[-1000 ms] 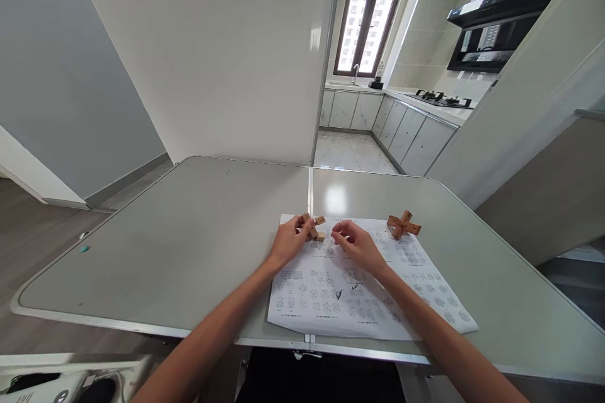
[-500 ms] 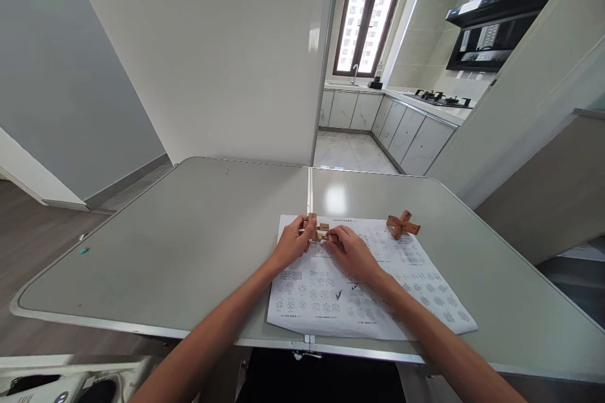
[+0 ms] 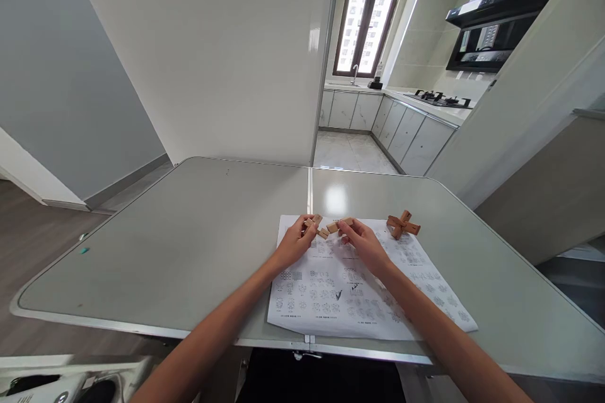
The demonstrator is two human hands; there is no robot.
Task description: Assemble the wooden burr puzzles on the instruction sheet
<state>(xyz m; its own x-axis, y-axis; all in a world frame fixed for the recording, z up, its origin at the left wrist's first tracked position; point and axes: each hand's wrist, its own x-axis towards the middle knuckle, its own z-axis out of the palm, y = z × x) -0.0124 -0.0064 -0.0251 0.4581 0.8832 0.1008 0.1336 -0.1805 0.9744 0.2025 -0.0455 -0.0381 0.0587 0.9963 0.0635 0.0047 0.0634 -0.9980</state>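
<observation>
My left hand (image 3: 292, 244) pinches a small wooden puzzle cluster (image 3: 315, 227) at the far edge of a printed instruction sheet (image 3: 359, 289). My right hand (image 3: 363, 243) holds a single wooden puzzle bar (image 3: 338, 225) just to the right of that cluster, a little apart from it. Both hands hover low over the sheet. A second, assembled wooden cross puzzle (image 3: 403, 224) lies on the sheet's far right corner, untouched.
The sheet lies on a grey folding table (image 3: 189, 245) with a metal seam down the middle. A small teal speck (image 3: 84, 250) sits near its left edge. Beyond the table a white wall and a kitchen with counters (image 3: 425, 119) and a window.
My right hand reached to the cluster held by my left hand, then drew back to the right with one wooden bar pulled out of it.
</observation>
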